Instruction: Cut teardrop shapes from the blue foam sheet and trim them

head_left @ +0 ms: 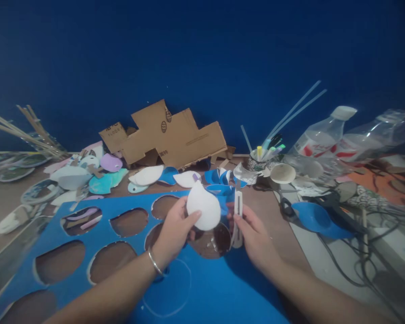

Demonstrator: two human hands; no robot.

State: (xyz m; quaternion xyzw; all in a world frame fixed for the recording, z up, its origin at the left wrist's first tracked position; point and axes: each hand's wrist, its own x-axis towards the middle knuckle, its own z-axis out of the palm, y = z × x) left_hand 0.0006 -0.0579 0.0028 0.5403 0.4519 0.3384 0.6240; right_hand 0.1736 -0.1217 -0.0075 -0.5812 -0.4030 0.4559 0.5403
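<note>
My left hand (177,222), with a bangle at the wrist, pinches a white teardrop-shaped foam cutout (204,208) by its left side, tip pointing up. In my right hand (253,229) a white utility knife (238,220) stands upright, gripped between thumb and fingers just right of the cutout. Below both lies a blue foam sheet (219,288) with several teardrop-shaped holes cut through it. A pale outline is drawn on the sheet near my left wrist. Whether the knife's blade is out I cannot tell clearly.
White and blue cutouts (146,175) lie behind the sheet, before a propped cardboard piece (178,137). Plastic bottles (324,132), a pen cup (261,157), a blue curved piece (319,219) and black cables (340,267) crowd the right. Wooden sticks (37,130) and a tape roll (40,191) are left.
</note>
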